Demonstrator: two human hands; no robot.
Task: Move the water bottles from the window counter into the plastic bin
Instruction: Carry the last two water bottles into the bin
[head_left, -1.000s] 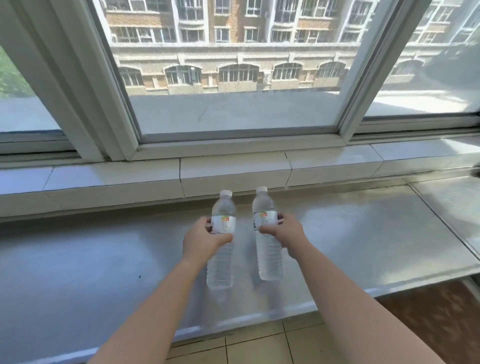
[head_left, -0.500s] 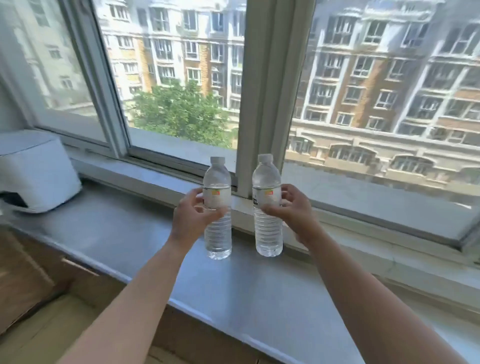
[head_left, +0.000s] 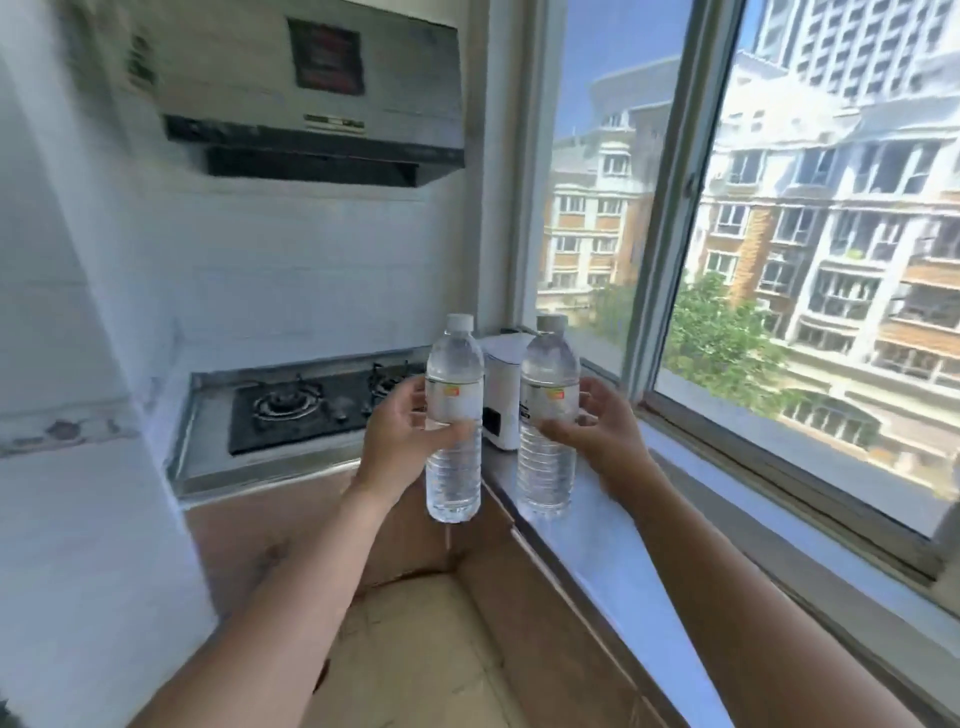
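I hold two clear water bottles with white caps upright in the air. My left hand (head_left: 397, 434) grips the left bottle (head_left: 453, 467) around its labelled middle. My right hand (head_left: 602, 434) grips the right bottle (head_left: 548, 467) the same way. Both bottles hang above the corner where the grey window counter (head_left: 618, 561) meets the stove counter, the left one over the floor, the right one over the counter's edge. No plastic bin is in view.
A black gas hob (head_left: 306, 405) lies ahead on a steel counter, with a range hood (head_left: 311, 130) above it. A white appliance (head_left: 501, 395) stands in the corner behind the bottles. The window (head_left: 779, 312) runs along the right. A white wall (head_left: 78, 467) stands at the left.
I have lifted both bottles off the window counter and turned left; the view swung from the window to the stove corner. Both hands keep their grip.
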